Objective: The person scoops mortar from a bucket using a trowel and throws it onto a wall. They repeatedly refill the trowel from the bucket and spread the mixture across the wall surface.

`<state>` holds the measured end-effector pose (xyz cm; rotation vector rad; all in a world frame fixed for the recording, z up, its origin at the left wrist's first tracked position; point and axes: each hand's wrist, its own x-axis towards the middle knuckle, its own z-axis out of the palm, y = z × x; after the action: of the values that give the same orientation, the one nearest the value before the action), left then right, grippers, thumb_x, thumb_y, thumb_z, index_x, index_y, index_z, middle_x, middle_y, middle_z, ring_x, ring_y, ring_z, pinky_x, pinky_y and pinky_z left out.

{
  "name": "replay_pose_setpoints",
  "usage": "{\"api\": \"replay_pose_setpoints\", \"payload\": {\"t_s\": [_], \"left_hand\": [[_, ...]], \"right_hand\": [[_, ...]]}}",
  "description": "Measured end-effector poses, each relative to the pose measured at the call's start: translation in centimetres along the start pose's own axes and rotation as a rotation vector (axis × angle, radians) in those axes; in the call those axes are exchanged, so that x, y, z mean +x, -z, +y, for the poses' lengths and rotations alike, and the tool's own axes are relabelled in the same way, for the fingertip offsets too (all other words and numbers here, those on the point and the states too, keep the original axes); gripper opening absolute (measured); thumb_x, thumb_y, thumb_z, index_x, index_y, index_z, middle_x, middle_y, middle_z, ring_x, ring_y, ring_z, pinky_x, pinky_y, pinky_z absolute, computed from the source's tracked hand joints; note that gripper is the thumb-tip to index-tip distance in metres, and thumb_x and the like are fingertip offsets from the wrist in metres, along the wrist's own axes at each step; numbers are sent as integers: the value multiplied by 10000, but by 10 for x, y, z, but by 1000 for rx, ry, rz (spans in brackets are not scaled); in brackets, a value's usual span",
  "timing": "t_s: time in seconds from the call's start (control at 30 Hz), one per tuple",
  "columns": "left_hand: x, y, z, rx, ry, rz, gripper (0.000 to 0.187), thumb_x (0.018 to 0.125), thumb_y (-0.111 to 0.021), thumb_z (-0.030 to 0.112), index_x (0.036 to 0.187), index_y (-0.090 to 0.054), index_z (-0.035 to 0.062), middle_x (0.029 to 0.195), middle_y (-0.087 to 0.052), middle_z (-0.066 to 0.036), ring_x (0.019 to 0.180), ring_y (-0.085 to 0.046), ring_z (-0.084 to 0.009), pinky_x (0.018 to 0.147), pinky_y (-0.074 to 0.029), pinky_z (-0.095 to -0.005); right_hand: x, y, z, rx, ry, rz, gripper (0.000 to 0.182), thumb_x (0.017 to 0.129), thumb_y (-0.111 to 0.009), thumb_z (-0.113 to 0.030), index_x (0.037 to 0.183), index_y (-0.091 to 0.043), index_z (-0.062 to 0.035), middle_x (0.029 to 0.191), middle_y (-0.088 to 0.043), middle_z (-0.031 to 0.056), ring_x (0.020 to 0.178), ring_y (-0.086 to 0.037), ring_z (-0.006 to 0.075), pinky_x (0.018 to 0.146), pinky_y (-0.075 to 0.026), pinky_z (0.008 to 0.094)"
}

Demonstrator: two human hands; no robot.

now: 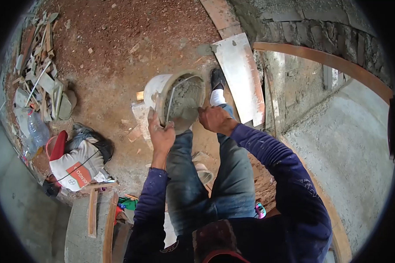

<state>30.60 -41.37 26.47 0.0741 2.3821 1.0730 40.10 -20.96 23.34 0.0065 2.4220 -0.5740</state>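
A pale round bucket of wet grey mortar tilts in front of my legs, its thin white bail lying across the mouth. My left hand grips its near left side, fingers along the outer wall and thumb by the rim. Closed at the near right rim is my right hand; its fingertips are partly hidden, but it appears to pinch the rim.
A whitish board lies right of my shoe. Scrap wood, a plastic bottle and a white sack are on the left. A smaller container sits between my legs. Formwork planks edge the concrete at right.
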Motion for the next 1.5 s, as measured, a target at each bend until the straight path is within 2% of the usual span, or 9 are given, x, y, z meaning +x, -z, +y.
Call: {"api": "replay_pose_setpoints", "payload": {"t_s": [0.63,0.8,0.87,1.07,1.1,1.13,1.27,1.37,1.5], "left_hand": [[16,42,-47,-950,694,239,517,755,-602,-28,1249,-479,66,1112,-580,-94,934,-607,-268,704,-566,-423],[8,41,-68,-742,809,294,433,758,-627,46,1181,-538,80,1096,-593,-87,912,-607,-241,714,-542,-409],[0,37,-63,-660,823,326,437,755,-630,57,1183,-546,78,1102,-593,-87,917,-608,-237,709,-539,-398],[-25,11,-58,-508,933,278,466,764,-634,80,1220,-539,65,1136,-591,-94,948,-606,-240,703,-544,-407],[-30,0,-56,-559,923,299,442,781,-623,67,1215,-549,38,1119,-596,-104,929,-608,-259,729,-549,-421],[-34,-9,-55,-611,910,322,418,798,-612,54,1210,-558,10,1103,-602,-114,911,-611,-279,756,-554,-436],[-59,-36,-159,-377,680,191,486,773,-647,31,1241,-520,-7,1108,-609,-132,913,-605,-239,781,-512,-349],[-43,-57,-89,-484,221,335,421,767,-660,13,1172,-552,-33,1052,-631,-115,861,-601,-221,778,-491,-321],[-25,-26,28,-54,272,112,312,737,-686,-35,1041,-613,-43,1014,-614,-111,922,-593,-229,808,-483,-337]], "right_hand": [[2,87,-56,458,2,151,494,966,-468,-417,1179,-570,17,982,-666,259,920,-651,421,805,-532,467],[23,49,12,826,155,174,495,946,-526,-455,1134,-609,-5,966,-676,210,920,-662,397,831,-533,449],[25,53,79,1224,-209,-158,449,936,-568,-437,1098,-636,-24,935,-677,165,874,-683,310,793,-557,414],[-16,47,327,815,-90,754,269,929,-544,-220,1020,-625,20,698,-573,30,559,-560,142,522,-483,302],[-46,99,319,159,48,770,293,953,-547,-274,990,-617,8,665,-539,16,533,-524,137,498,-455,290],[-78,154,277,663,-577,498,300,966,-559,-317,950,-611,-21,639,-523,16,501,-496,138,487,-434,306],[-159,227,198,944,-602,495,301,958,-582,-335,942,-600,-34,610,-517,26,472,-490,154,507,-444,331],[-179,232,149,657,-598,382,269,940,-588,-290,961,-587,-21,624,-556,84,476,-523,195,520,-467,353],[-191,172,95,195,-371,287,230,908,-563,-214,1016,-579,-12,732,-630,196,559,-621,307,541,-501,404]]}}
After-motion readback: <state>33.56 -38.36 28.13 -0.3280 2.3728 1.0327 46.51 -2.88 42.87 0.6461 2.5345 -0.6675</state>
